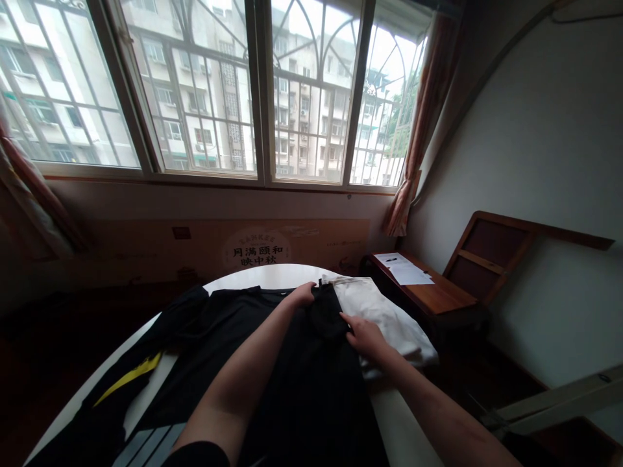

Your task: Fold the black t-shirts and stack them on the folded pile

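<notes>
A black long-sleeved top is spread over a round white table, one sleeve reaching to the left with a yellow patch on it. Grey stripes cross its lower left part. My left hand pinches the dark cloth near the table's far side. Lower and to the right, my right hand grips the right edge of the same cloth, with the fabric folded over between both hands. Beside my right hand lies a pile of white cloth, partly behind it.
To the right stands a wooden chair with white papers and a pen on its seat. A printed cardboard panel leans below the barred windows. Curtains hang at both sides.
</notes>
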